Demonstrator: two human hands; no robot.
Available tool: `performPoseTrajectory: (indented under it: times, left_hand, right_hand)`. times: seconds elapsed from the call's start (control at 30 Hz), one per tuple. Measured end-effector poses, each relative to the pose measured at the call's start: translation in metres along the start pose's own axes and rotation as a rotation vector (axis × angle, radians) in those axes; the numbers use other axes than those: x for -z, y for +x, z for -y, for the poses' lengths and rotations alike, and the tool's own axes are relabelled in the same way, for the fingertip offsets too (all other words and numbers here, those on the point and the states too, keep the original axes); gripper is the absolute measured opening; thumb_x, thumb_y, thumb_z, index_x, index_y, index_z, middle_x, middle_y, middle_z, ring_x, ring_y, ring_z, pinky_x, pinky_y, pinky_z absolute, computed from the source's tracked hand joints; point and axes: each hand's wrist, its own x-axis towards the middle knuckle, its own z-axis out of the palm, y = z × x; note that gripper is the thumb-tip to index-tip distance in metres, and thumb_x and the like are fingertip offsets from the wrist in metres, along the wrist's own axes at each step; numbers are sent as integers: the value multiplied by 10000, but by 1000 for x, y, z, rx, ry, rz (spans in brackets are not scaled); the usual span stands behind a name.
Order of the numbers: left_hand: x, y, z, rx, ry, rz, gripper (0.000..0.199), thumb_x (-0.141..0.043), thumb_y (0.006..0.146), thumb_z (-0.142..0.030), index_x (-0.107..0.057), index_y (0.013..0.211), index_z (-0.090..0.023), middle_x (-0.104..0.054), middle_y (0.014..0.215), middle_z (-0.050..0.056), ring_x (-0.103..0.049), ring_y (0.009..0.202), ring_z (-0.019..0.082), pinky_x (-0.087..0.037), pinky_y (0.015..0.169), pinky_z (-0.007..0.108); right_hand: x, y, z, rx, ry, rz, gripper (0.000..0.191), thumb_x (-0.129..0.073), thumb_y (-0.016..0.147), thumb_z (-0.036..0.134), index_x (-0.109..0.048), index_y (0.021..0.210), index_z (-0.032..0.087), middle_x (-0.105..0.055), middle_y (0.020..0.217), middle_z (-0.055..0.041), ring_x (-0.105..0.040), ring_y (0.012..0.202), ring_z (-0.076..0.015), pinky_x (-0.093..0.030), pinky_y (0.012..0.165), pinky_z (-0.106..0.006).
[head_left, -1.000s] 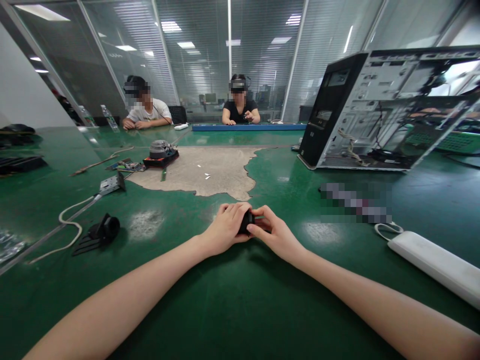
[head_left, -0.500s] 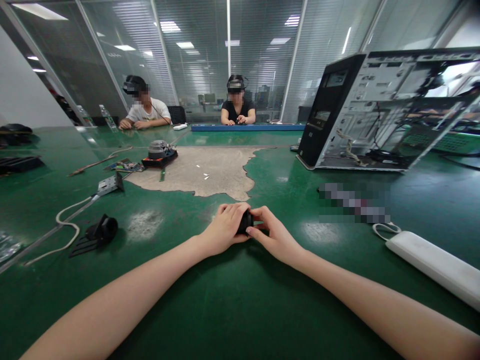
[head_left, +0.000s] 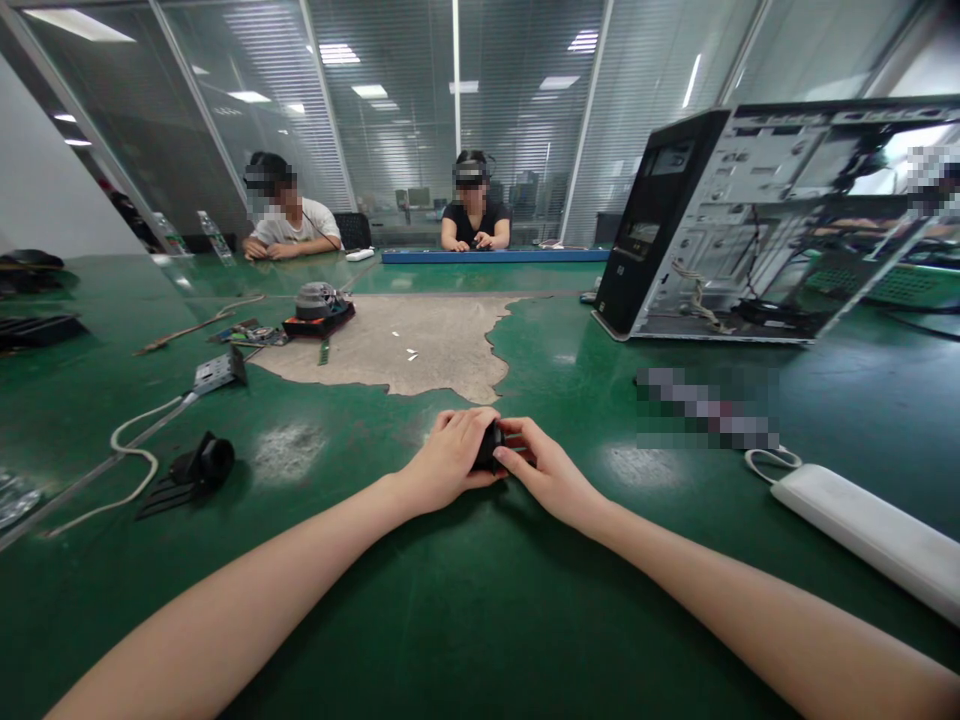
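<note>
Between my two hands is a small black rounded part (head_left: 489, 447), low over the green table (head_left: 480, 600). My left hand (head_left: 452, 455) wraps around it from the left, with the fingers over its top and the thumb underneath. My right hand (head_left: 544, 462) grips its right side between thumb and fingers. Most of the part is covered by my hands, so its kind cannot be made out. Just beyond my hands lies a bare beige patch (head_left: 435, 340) of the tabletop.
A computer case (head_left: 675, 230) with its side off stands at right, near a white power strip (head_left: 862, 520). At left are a black plastic bracket (head_left: 202, 462), a metal box with a cable (head_left: 217, 372) and a CPU cooler (head_left: 319, 305). Two people sit across the table.
Both hands keep their grip on the black part, which has turned slightly. My right fingers have shifted a little. The camera view has moved very slightly.
</note>
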Motion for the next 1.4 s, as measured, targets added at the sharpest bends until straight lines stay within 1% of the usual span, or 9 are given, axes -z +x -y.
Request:
performPoseTrajectory:
  times: [0.13,0.4,0.57,0.63,0.83,1.0,1.1,1.23,1.4]
  left_hand:
    - [0,0,0,4,2,8,574,-636,714,-255,-290,1168,-196,-490,1152,105,-452,1073,254,-312,880,408]
    - [-1,0,1,-1,1,-6,577,-626,721,-262,-284,1181,-203,-490,1159,103,-459,1072,256,-312,879,411]
    - [1,0,0,1,-5,-1,590,-643,710,-263,-288,1177,-198,-494,1157,98,-458,1072,251,-312,880,404]
    - [1,0,0,1,-2,0,592,-644,709,-260,-286,1176,-196,-492,1160,99,-454,1076,251,-310,883,403]
    - [0,0,1,-3,13,7,598,-623,715,-239,-270,1196,-200,-482,1181,108,-448,1084,259,-308,884,413]
    - [-1,0,1,-6,4,-7,599,-633,715,-267,-274,1190,-206,-488,1169,102,-456,1076,254,-310,884,408]
    - [0,0,0,-2,2,-5,585,-634,718,-269,-282,1180,-200,-490,1163,101,-457,1075,250,-313,884,401]
    - [0,0,0,2,-1,-2,589,-642,712,-283,-289,1175,-193,-489,1164,105,-453,1081,252,-316,882,402]
    - [0,0,0,0,-3,-5,593,-641,711,-271,-285,1180,-198,-487,1166,101,-453,1081,251,-313,887,407]
  right_hand:
    - [1,-2,3,31,8,21,187,-502,812,230,-458,992,210,-516,968,-42,-562,886,-161,-531,716,-313]
    - [0,-1,1,46,25,-2,150,-497,816,253,-463,959,224,-513,936,-28,-564,890,-160,-540,677,-285]
    - [0,0,1,15,7,-16,236,-507,804,226,-447,1031,207,-524,1016,-59,-560,916,-166,-524,732,-319]
    - [1,0,2,6,-2,-3,231,-501,805,225,-457,1031,206,-527,1013,-63,-562,912,-170,-525,722,-324]
    - [1,-2,4,82,-8,-2,217,-535,781,213,-465,986,231,-510,983,-30,-554,933,-166,-522,754,-319]
    - [0,-2,2,43,45,6,147,-480,821,244,-460,966,230,-509,942,-23,-562,898,-152,-539,689,-280]
    - [-1,-1,0,26,48,-13,174,-500,807,238,-455,975,223,-514,962,-31,-563,903,-156,-537,697,-287]
    - [0,0,0,0,22,-26,241,-505,803,215,-446,1037,210,-519,1024,-62,-556,927,-167,-523,751,-331]
    - [1,-1,2,23,-4,10,198,-489,814,223,-473,1011,209,-522,990,-52,-552,917,-166,-521,733,-319]
